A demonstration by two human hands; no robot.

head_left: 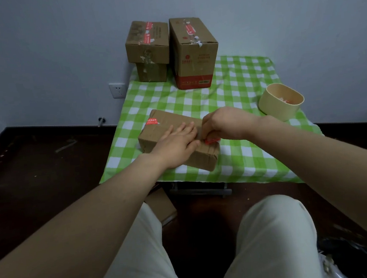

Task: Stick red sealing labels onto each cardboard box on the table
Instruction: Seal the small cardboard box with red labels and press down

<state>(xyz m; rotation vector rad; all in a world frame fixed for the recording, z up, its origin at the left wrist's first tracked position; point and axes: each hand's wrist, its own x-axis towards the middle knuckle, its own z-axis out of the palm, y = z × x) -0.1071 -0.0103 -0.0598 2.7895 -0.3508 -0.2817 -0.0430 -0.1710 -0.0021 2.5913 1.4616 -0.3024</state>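
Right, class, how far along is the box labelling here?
Done: the upper stacked box and the tall box carry red labels on top; the flat box has one at its far corner. In hand: the left hand presses the flat box while the right hand pinches another label at its near edge. Left: smoothing that down; the lower stacked box shows no label.

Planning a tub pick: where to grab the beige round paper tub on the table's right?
Clasp the beige round paper tub by its outer wall, coming from its left over the green checked tablecloth. It stands open-topped and handleless near the cloth's right edge, wall bare. The right hand, busy with a red label, is nearest.
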